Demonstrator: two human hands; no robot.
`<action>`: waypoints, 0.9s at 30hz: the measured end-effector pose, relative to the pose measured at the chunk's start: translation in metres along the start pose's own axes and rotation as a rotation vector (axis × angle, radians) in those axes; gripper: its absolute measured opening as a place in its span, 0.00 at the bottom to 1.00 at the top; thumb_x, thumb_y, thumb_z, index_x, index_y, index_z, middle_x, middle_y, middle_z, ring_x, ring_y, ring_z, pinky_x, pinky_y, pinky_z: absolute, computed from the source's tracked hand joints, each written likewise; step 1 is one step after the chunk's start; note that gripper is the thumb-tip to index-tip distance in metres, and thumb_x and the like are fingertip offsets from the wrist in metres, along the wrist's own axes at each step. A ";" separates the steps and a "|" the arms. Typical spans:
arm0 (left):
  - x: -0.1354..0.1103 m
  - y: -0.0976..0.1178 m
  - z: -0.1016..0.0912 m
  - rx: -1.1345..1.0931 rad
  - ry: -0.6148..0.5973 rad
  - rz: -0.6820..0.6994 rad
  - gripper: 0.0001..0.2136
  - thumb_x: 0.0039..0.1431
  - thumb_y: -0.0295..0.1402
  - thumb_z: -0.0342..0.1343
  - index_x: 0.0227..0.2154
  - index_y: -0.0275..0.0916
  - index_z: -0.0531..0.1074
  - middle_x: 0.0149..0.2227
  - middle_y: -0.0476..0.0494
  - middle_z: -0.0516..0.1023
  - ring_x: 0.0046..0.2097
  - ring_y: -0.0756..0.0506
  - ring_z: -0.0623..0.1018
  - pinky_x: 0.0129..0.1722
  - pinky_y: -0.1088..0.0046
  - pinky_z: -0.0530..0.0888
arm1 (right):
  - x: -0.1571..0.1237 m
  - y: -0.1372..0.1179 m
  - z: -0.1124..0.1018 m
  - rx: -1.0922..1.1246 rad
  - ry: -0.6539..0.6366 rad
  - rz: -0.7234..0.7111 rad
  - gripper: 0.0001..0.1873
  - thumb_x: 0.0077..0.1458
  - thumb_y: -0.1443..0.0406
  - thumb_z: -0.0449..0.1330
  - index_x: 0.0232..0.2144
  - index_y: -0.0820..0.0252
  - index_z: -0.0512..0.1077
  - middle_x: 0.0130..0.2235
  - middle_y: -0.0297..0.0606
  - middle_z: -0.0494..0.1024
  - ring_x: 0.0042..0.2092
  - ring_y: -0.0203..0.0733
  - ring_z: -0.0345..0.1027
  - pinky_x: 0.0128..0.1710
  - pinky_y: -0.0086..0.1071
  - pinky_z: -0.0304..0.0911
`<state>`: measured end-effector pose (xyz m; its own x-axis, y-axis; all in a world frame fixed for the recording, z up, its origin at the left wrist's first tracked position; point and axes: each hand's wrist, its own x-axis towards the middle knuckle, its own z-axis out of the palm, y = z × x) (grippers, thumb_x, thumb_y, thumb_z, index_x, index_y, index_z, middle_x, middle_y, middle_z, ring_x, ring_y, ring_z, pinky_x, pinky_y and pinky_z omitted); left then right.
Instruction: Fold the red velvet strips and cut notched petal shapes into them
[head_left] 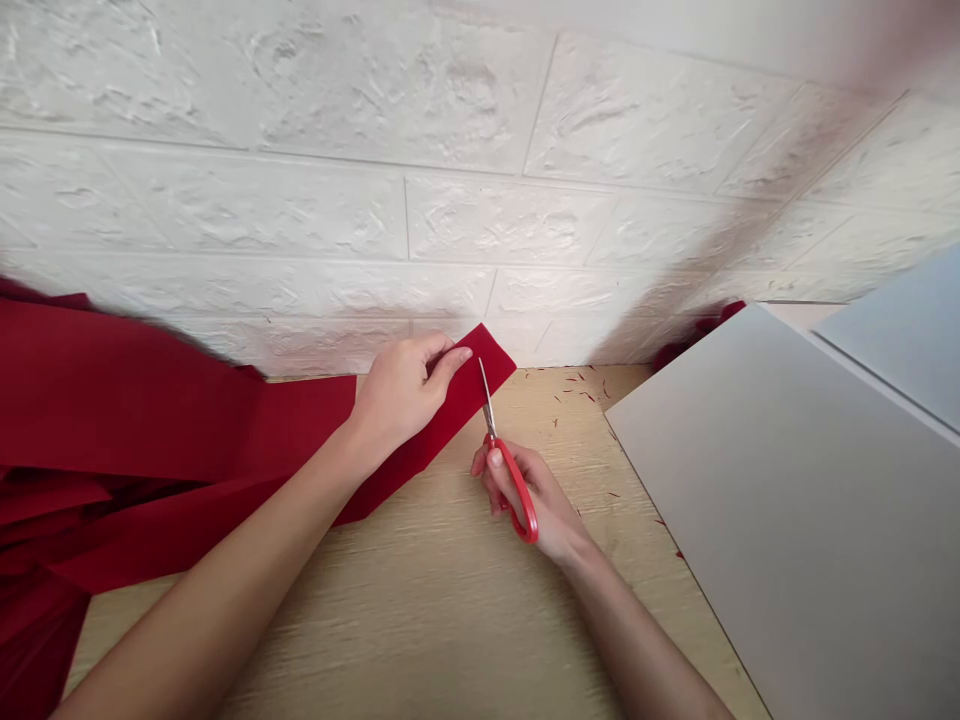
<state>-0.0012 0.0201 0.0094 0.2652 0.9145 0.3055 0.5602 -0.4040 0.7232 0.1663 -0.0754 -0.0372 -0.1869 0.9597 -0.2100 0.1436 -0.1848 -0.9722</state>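
A long strip of red cloth [300,430] runs from a heap at the left across the wooden table [420,600] to the wall. My left hand [401,390] pinches the strip near its far end, fingers closed on the cloth. My right hand [532,495] grips red-handled scissors [504,460], whose blades point away from me and lie against the strip's end, just right of my left fingers.
A white brick-pattern wall [450,200] stands right behind the table. A large grey board [787,500] covers the right side, with a second pale panel [907,330] beyond it. Small red cloth scraps [577,390] lie near the wall. More red cloth [45,520] is piled at the left.
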 end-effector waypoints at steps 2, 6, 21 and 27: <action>0.000 0.002 0.001 -0.007 -0.019 -0.009 0.20 0.66 0.39 0.50 0.20 0.39 0.54 0.18 0.55 0.53 0.23 0.52 0.55 0.25 0.69 0.53 | 0.000 -0.001 0.000 0.012 0.009 0.013 0.32 0.55 0.35 0.53 0.30 0.58 0.68 0.22 0.27 0.61 0.23 0.33 0.57 0.23 0.30 0.57; 0.000 0.002 0.001 -0.018 -0.032 -0.033 0.19 0.66 0.39 0.50 0.20 0.39 0.57 0.19 0.55 0.55 0.23 0.52 0.56 0.25 0.70 0.53 | 0.001 0.000 0.000 -0.015 0.023 0.033 0.33 0.53 0.34 0.54 0.27 0.57 0.67 0.20 0.25 0.58 0.20 0.32 0.55 0.20 0.30 0.56; -0.002 0.001 0.006 -0.099 -0.111 -0.105 0.19 0.65 0.39 0.50 0.19 0.39 0.57 0.19 0.54 0.55 0.22 0.52 0.56 0.24 0.71 0.53 | 0.001 -0.002 0.000 -0.013 0.051 0.085 0.34 0.51 0.32 0.54 0.25 0.57 0.66 0.17 0.25 0.60 0.18 0.32 0.55 0.19 0.29 0.54; -0.003 0.003 0.009 -0.099 -0.161 -0.114 0.19 0.65 0.40 0.50 0.19 0.39 0.57 0.18 0.54 0.54 0.22 0.53 0.56 0.22 0.72 0.53 | -0.001 -0.004 0.002 0.033 0.050 0.075 0.35 0.52 0.32 0.53 0.27 0.58 0.68 0.19 0.27 0.63 0.20 0.33 0.58 0.22 0.30 0.57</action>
<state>0.0067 0.0164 0.0050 0.3310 0.9358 0.1214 0.5159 -0.2872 0.8071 0.1644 -0.0757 -0.0332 -0.1278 0.9522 -0.2774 0.1229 -0.2623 -0.9571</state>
